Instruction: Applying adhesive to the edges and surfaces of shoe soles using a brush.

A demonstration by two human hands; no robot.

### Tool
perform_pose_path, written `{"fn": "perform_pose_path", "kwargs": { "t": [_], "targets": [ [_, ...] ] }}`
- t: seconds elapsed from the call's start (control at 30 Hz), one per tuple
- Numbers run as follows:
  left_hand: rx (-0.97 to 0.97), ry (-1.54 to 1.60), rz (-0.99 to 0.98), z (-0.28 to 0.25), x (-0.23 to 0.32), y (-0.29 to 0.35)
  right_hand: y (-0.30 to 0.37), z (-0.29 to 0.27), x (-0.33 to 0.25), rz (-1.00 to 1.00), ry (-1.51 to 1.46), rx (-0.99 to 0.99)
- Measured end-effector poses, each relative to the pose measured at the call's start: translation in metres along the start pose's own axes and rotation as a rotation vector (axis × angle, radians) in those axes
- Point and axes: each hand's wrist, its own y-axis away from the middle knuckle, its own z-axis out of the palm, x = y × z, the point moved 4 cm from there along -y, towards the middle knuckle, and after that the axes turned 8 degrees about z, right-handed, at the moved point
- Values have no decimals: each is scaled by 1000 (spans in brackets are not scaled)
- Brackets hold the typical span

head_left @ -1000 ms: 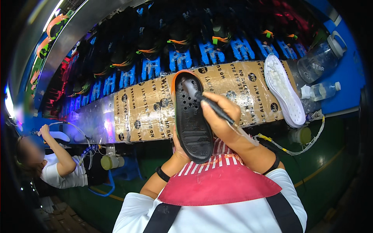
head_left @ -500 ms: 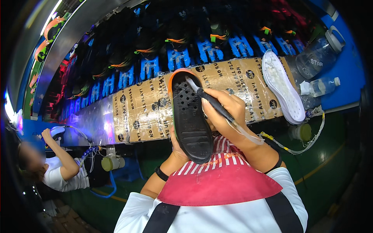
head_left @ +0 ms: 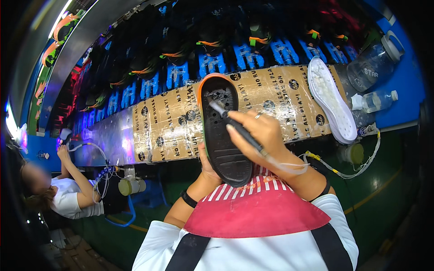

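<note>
My left hand (head_left: 209, 169) grips a black shoe (head_left: 227, 147) from its left side, most of its fingers hidden beneath. The bottom faces up, with round holes in the forefoot and an orange rim at the toe. In my right hand (head_left: 267, 132) is a black-handled brush (head_left: 244, 134), with a clear tube trailing from its rear end. Its pale bristles rest on the holed forefoot, toward the left edge. To the right, a white shoe sole (head_left: 333, 101) lies on the cardboard with its hollow side up.
Cardboard (head_left: 169, 128) covers the bench. Behind it runs a row of blue racks (head_left: 211, 63) bearing dark shoes. A large clear jug (head_left: 368, 67) and a small clear bottle (head_left: 379, 101) lie at the right. A co-worker (head_left: 79, 194) sits at the far left. Tubing (head_left: 361, 169) hangs below the bench.
The brush tip has moved from the toe's upper right down and left across the forefoot. My right hand has followed. The shoe stays nearly in place, and the co-worker's hand has shifted.
</note>
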Motion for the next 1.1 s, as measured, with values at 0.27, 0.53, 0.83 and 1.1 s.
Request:
{"fn": "perform_pose_path", "kwargs": {
  "t": [0.27,0.53,0.83,1.1],
  "targets": [
    [-83,97,116,-7,11,-13,5,5,-12,-65,-300,-115],
    [-262,154,218,-2,10,-26,14,22,-12,-125,-224,-298],
    [-165,291,177,-22,20,-24,16,12,-6,5,-94,-123],
    [-224,154,223,-4,24,-31,20,25,-8,38,-400,-361]
  ]
}}
